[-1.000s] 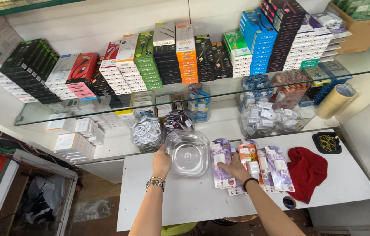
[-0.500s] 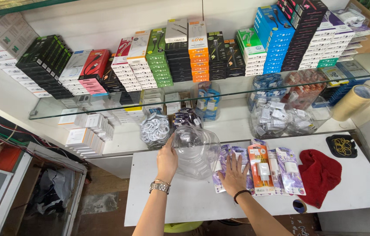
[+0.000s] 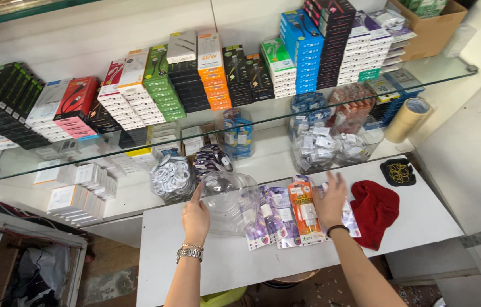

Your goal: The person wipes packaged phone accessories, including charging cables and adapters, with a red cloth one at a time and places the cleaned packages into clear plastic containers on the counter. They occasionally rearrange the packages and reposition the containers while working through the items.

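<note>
My left hand [image 3: 196, 215], with a metal watch on its wrist, grips the side of a clear plastic jar [image 3: 230, 200] tilted on the white counter [image 3: 195, 256]. My right hand [image 3: 330, 200], fingers spread, hovers over a row of flat blister packs [image 3: 300, 215] of chargers and cables laid next to the jar. It holds nothing. A dark band sits on that wrist.
A red cloth [image 3: 378, 211] lies right of the packs, and a small black tray [image 3: 398, 171] behind it. Clear jars of white parts [image 3: 325, 149] and cable coils [image 3: 172, 177] stand at the back. A glass shelf [image 3: 109, 148] overhead carries stacked boxes. A tape roll [image 3: 408, 119] sits at right.
My left hand has tipped and lifted the clear jar toward the shelf. My right hand has risen off the packs and shifted right with fingers spread. The camera moved closer.
</note>
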### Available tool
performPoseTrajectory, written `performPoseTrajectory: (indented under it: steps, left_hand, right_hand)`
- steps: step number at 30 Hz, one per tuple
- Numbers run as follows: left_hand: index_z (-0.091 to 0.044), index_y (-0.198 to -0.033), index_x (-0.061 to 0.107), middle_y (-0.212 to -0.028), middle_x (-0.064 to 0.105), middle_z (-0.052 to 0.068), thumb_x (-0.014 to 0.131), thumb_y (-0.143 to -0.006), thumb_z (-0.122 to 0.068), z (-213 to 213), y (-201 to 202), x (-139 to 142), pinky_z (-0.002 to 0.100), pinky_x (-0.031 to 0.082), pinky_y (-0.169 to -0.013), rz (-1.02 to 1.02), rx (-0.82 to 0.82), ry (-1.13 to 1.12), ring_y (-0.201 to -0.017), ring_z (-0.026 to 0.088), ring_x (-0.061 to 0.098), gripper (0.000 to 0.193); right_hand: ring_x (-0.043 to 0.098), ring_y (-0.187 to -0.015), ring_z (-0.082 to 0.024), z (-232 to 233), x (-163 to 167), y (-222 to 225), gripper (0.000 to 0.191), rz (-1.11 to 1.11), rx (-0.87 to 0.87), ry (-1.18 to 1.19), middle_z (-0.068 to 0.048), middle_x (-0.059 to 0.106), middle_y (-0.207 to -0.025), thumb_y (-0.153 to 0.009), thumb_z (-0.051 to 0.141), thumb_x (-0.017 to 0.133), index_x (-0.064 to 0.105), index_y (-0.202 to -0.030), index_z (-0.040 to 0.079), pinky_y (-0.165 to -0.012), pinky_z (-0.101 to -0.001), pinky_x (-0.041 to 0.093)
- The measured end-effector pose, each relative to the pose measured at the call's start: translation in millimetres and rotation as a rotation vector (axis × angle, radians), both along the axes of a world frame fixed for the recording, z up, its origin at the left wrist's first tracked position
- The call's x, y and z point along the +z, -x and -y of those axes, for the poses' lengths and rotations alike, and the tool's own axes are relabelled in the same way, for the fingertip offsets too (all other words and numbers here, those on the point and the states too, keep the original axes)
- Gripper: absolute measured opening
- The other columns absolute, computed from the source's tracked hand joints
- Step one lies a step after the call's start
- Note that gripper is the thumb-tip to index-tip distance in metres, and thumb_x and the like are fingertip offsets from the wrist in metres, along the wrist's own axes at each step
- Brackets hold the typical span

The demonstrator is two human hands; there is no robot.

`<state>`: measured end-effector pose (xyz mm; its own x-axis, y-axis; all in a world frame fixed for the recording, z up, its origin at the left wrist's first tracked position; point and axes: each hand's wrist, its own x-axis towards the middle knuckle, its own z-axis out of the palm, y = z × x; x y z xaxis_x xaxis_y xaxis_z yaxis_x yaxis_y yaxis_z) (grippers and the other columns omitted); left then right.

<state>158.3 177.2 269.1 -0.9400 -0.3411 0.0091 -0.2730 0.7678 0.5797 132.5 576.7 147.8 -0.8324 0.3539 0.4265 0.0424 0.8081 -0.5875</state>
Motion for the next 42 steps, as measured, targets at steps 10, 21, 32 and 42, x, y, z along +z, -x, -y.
performPoseTrajectory:
  steps: [10, 21, 32, 42]
  left_hand:
    - [-0.031, -0.158, 0.037, -0.116, 0.071, 0.021, 0.051, -0.097, -0.008, 9, -19, -25, 0.049, 0.053, -0.09, -0.016, 0.113, -0.031, -0.101, 0.037, 0.069, 0.066]
    - [-0.035, -0.166, 0.023, -0.117, 0.072, 0.025, 0.04, -0.098, 0.001, 7, -29, -3, 0.048, 0.052, -0.095, 0.135, 0.181, -0.276, -0.1, 0.038, 0.071, 0.079]
    - [-0.029, -0.16, 0.03, -0.155, 0.043, 0.023, 0.041, -0.098, -0.007, 12, -42, -32, 0.046, 0.042, -0.109, -0.131, 0.015, -0.281, -0.136, 0.039, 0.048, 0.067]
    - [-0.012, -0.151, 0.035, -0.143, 0.04, 0.002, 0.062, -0.083, -0.076, 39, -24, -8, 0.071, 0.04, -0.107, 0.325, 0.51, -1.379, -0.13, 0.03, 0.043, 0.097]
  right_hand:
    - [0.009, -0.152, -0.053, -127, -35, -26, 0.099, 0.973, -0.189, 0.007, -0.008, 0.0, -0.174, -0.073, 0.022, 0.087, 0.031, -0.153, 0.042, -0.113, -0.0659, 0.034]
    - [0.051, -0.122, -0.047, -94, 70, -3, 0.044, 0.024, -0.129, 0.134, -0.025, 0.055, -0.129, -0.085, 0.011, 0.076, 0.058, -0.125, 0.009, -0.109, -0.0533, 0.041]
    - [0.062, -0.121, -0.022, 193, 183, -36, 0.052, 0.343, 0.839, 0.524, -0.008, 0.063, -0.127, -0.084, 0.007, 0.064, 0.058, -0.135, 0.012, -0.104, -0.034, 0.048]
    - [0.058, -0.128, -0.019, 293, 107, -59, 0.064, 0.805, 0.828, 1.137, -0.007, 0.058, -0.145, -0.096, 0.012, 0.049, 0.03, -0.156, 0.024, -0.104, -0.0342, 0.049]
